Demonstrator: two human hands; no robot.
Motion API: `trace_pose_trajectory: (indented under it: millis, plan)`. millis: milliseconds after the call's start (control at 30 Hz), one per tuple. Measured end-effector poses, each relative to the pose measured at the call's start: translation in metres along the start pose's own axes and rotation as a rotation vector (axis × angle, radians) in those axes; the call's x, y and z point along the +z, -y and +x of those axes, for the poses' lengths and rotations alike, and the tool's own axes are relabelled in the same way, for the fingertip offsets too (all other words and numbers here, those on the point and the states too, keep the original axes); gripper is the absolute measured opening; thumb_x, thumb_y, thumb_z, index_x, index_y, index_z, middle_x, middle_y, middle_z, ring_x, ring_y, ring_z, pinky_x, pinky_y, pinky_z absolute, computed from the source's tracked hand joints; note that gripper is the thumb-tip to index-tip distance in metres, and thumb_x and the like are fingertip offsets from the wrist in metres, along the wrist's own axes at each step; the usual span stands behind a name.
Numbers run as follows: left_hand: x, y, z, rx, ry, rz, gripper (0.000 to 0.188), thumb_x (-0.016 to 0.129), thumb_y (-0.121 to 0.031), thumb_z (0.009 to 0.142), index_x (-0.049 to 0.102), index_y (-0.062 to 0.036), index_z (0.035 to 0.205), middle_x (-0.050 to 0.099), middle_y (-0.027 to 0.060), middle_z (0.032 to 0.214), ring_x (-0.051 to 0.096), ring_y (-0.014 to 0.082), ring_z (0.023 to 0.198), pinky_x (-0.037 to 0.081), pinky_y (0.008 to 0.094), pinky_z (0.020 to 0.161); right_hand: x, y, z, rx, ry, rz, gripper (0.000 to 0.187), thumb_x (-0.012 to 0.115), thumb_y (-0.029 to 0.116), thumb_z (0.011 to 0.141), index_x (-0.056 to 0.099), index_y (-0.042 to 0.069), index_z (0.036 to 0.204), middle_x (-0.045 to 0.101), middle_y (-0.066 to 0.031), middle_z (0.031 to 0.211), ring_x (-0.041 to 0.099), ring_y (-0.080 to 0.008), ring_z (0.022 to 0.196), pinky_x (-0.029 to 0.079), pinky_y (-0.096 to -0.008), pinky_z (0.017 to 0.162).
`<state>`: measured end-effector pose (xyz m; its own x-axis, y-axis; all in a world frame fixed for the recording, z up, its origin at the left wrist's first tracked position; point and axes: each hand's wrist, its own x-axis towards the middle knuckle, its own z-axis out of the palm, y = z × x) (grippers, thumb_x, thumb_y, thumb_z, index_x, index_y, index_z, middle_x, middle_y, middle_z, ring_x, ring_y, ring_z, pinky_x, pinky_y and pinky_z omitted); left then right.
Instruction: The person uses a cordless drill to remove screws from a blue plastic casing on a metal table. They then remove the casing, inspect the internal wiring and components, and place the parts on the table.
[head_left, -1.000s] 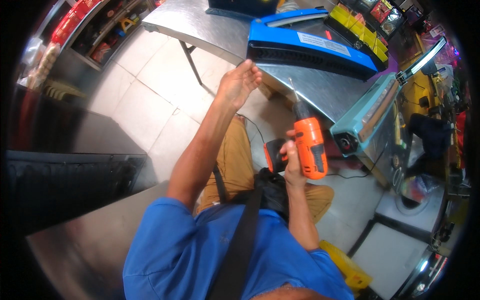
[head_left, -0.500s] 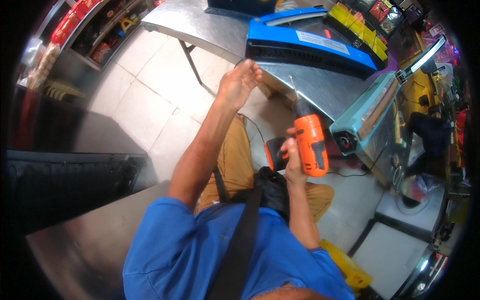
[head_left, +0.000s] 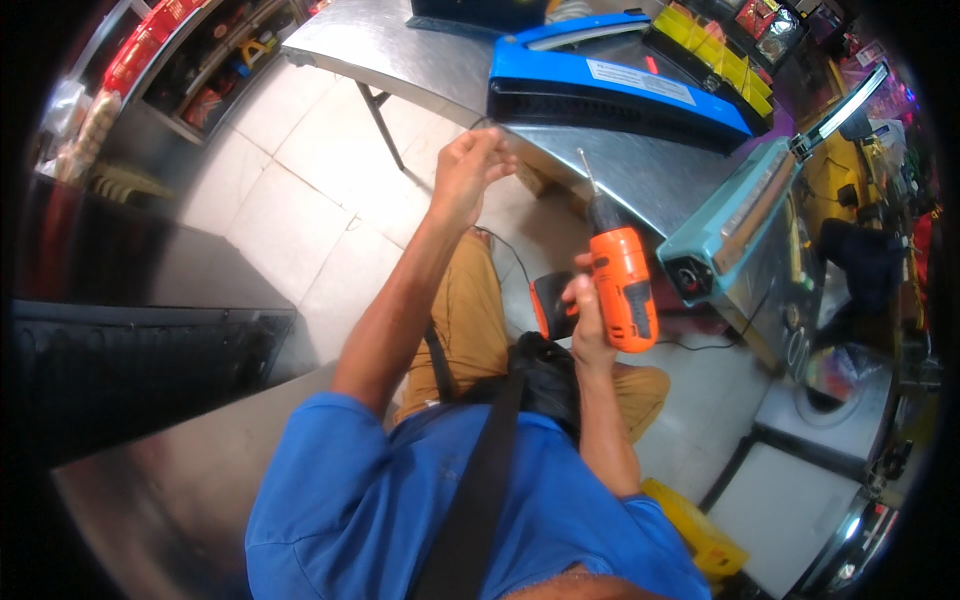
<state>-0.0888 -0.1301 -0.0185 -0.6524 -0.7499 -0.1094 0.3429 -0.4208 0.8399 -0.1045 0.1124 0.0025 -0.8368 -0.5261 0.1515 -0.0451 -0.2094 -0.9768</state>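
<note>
My right hand (head_left: 590,318) is wrapped round the grip of an orange and black cordless drill (head_left: 622,275). The drill's long thin bit points up and away toward the table edge. My left hand (head_left: 472,172) is raised just off the near edge of the metal table, its fingers curled and pinched together. Whatever it may hold is too small or hidden to name. Beyond it on the table lies a blue impulse sealer (head_left: 620,85), its black lower side toward me. A teal impulse sealer (head_left: 730,225) with its arm raised stands right of the drill.
The steel table (head_left: 390,50) runs across in front of me. Yellow parts bins (head_left: 712,62) sit behind the blue sealer. A dark cabinet (head_left: 150,350) stands at left, a yellow case (head_left: 695,530) at lower right. A cord (head_left: 700,350) hangs below the teal sealer.
My left hand has drawn slightly back and left, and its fingers have turned and curled a little. The right hand and the drill have hardly moved.
</note>
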Motion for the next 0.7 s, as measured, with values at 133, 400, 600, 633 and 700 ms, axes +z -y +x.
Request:
trace_pose_trajectory:
  millis: [133, 400, 600, 633, 700]
  plan:
    - [0.0, 0.0, 0.003, 0.001, -0.026, -0.053, 0.018, 0.058, -0.02, 0.102, 0.06, -0.002, 0.099, 0.065, 0.009, 0.091, 0.067, 0.0189, 0.082, 0.058, 0.031, 0.073, 0.002, 0.0, 0.0, -0.015, -0.022, 0.021, 0.031, 0.059, 0.006, 0.093, 0.056, -0.001, 0.123, 0.061, -0.0079, 0.107, 0.059, -0.0105, 0.075, 0.047, -0.0255, 0.065]
    - [0.0, 0.005, -0.002, 0.221, -0.049, 0.357, 0.022, 0.059, -0.02, 0.102, 0.062, 0.0018, 0.099, 0.065, 0.0086, 0.087, 0.066, 0.0155, 0.075, 0.057, 0.0286, 0.07, -0.003, 0.0, -0.006, 0.067, -0.004, -0.02, 0.029, 0.059, 0.007, 0.093, 0.057, -0.002, 0.121, 0.062, -0.0075, 0.103, 0.059, -0.0104, 0.074, 0.047, -0.0253, 0.065]
    - [-0.002, 0.005, 0.007, 0.288, -0.043, 0.439, 0.026, 0.059, -0.021, 0.103, 0.064, 0.0044, 0.098, 0.066, 0.0098, 0.088, 0.067, 0.0158, 0.075, 0.059, 0.0278, 0.07, 0.002, -0.007, -0.007, -0.026, -0.014, 0.0, 0.028, 0.06, 0.009, 0.093, 0.058, -0.002, 0.119, 0.062, -0.0052, 0.092, 0.058, -0.0099, 0.072, 0.046, -0.0245, 0.064]
    - [-0.003, 0.005, 0.009, 0.269, -0.035, 0.42, 0.026, 0.059, -0.021, 0.103, 0.064, 0.0043, 0.098, 0.066, 0.0098, 0.087, 0.067, 0.0158, 0.075, 0.059, 0.0279, 0.07, 0.003, -0.005, -0.007, -0.021, -0.021, -0.004, 0.028, 0.06, 0.009, 0.093, 0.059, -0.002, 0.119, 0.062, -0.005, 0.092, 0.058, -0.0097, 0.072, 0.046, -0.0244, 0.064]
    - [-0.004, 0.0, 0.011, 0.229, -0.026, 0.38, 0.027, 0.058, -0.021, 0.103, 0.064, 0.0041, 0.098, 0.066, 0.0097, 0.087, 0.067, 0.0157, 0.074, 0.059, 0.028, 0.071, 0.006, -0.001, -0.006, -0.009, -0.029, -0.015, 0.027, 0.06, 0.009, 0.093, 0.059, -0.001, 0.118, 0.062, -0.0046, 0.091, 0.058, -0.0093, 0.071, 0.045, -0.024, 0.064]
